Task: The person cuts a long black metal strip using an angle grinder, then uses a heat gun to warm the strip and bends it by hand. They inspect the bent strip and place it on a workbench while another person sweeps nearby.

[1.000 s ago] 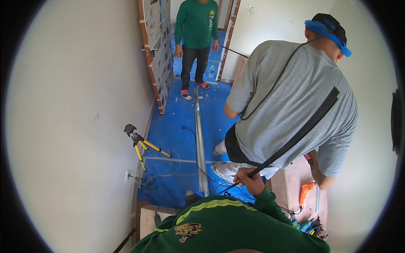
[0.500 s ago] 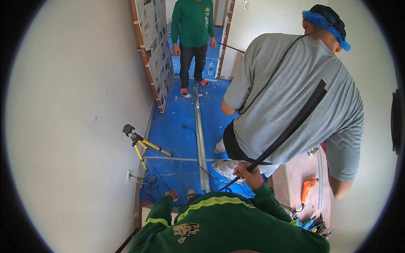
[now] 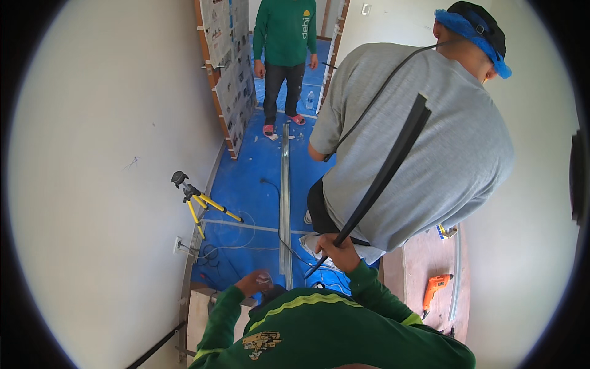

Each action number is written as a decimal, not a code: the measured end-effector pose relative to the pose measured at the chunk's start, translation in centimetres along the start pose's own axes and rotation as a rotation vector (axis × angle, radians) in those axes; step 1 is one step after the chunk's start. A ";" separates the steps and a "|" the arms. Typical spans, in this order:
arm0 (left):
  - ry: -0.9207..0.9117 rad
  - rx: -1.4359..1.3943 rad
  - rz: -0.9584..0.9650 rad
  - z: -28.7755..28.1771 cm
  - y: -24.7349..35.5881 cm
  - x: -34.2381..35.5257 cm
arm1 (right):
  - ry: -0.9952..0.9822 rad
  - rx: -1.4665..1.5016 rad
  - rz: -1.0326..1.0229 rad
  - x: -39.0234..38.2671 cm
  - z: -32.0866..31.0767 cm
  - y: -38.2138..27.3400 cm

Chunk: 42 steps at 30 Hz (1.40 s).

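My right hand [image 3: 339, 252] is closed round a long, dark strip [image 3: 388, 163] near its lower end. The strip slants up and to the right in front of a co-worker's grey back, and its upper end looks grooved. My left hand [image 3: 251, 283] is low at the left, close to my body, with its fingers curled. Something small and clear [image 3: 264, 279] shows at those fingers, too blurred to name. Just beyond the left hand, long metal profiles [image 3: 284, 203] lie on the blue floor sheet.
A co-worker in grey [image 3: 418, 135] bends close at the right. Another person in green [image 3: 286, 37] stands by the doorway. A yellow-legged tripod [image 3: 200, 200] stands at the left wall, with cables near it. An orange power drill [image 3: 436, 292] lies on a wooden bench [image 3: 424, 258].
My right hand and the dark strip have shifted left. My left hand has come up further into view, with the clear thing now showing. The grey-shirted co-worker appears further left.
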<state>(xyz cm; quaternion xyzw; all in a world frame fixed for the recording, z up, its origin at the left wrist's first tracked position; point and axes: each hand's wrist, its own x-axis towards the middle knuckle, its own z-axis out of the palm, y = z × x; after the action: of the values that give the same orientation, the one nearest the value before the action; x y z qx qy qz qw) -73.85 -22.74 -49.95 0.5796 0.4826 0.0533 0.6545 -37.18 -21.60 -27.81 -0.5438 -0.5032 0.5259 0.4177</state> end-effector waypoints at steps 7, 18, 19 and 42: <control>-0.235 0.371 0.345 -3.2 29.0 -26.2 | -0.166 0.080 -0.084 2.0 -0.8 0.4; -0.281 0.502 0.192 -2.2 31.2 -27.3 | -0.134 0.037 -0.058 1.3 -0.2 -0.6; -0.273 0.521 0.185 -2.2 30.9 -26.9 | -0.130 0.032 -0.101 1.1 -0.2 -0.7; -0.427 0.310 0.529 -6.5 30.6 -23.7 | -0.036 0.086 -0.025 1.5 4.7 -0.6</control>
<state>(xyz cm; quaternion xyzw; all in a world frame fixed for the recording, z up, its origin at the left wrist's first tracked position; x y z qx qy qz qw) -75.86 -23.16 -10.78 0.7745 0.1709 0.0249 0.6086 -42.04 -20.35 -27.88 -0.5096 -0.4941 0.5515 0.4381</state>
